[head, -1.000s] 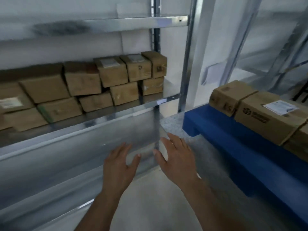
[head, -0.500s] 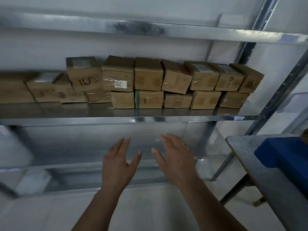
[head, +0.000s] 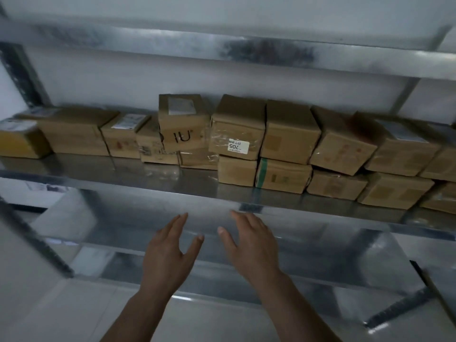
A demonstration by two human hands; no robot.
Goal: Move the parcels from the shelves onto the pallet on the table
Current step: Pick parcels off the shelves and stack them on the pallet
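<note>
Only one view on my feed: head camera, wide-angle, worn on person's head. Faces metal shelving unit [head: 222, 193] square-on, tilted down. Close range: parcel row [head: 271, 144] on middle shelf fills frame width, upper shelf edge crosses top. Left hand [head: 170, 253] and right hand [head: 251, 245] enter from bottom centre. Edges bowed and blurred. No second view to overlap.

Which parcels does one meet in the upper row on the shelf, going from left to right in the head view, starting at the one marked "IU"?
Parcel marked "IU" → parcel with the "705" label → plain parcel → tilted parcel → parcel with a white label on top.
</note>
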